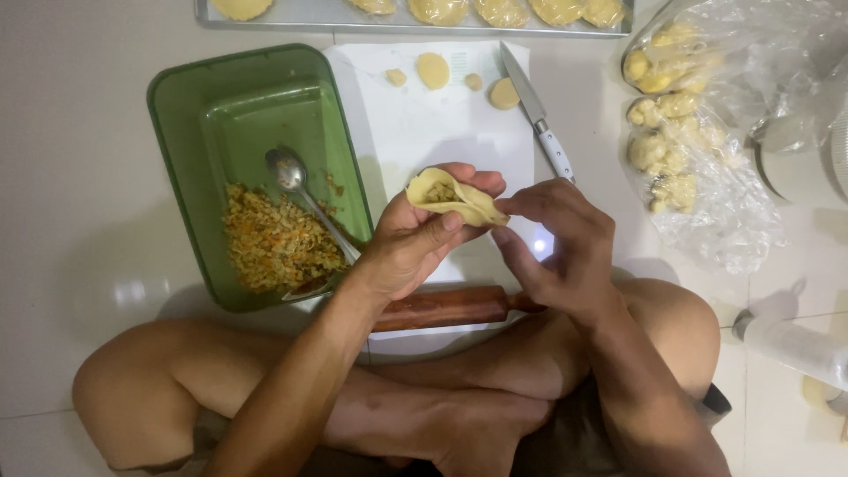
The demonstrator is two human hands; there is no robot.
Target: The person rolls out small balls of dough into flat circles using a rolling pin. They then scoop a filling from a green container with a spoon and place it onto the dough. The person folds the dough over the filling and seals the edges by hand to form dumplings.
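Observation:
My left hand (pixel 415 243) cups a round of yellow dough (pixel 452 196) folded partway over a spoonful of chopped filling. My right hand (pixel 561 243) pinches the dough's right edge with thumb and forefinger. Both hands hover above a white sheet (pixel 424 124) on the floor. A green rectangular tub (pixel 221 106) to the left holds orange and yellow chopped filling (pixel 274 243) and a metal spoon (pixel 300 190). A wooden rolling pin (pixel 446 307) lies just under my wrists.
Small dough discs (pixel 433 71) and a white-handled knife (pixel 537 110) lie on the sheet. A metal tray (pixel 309 13) of shaped pastries runs along the top. A clear plastic bag with dough balls (pixel 676 132) sits at right. My crossed legs fill the bottom.

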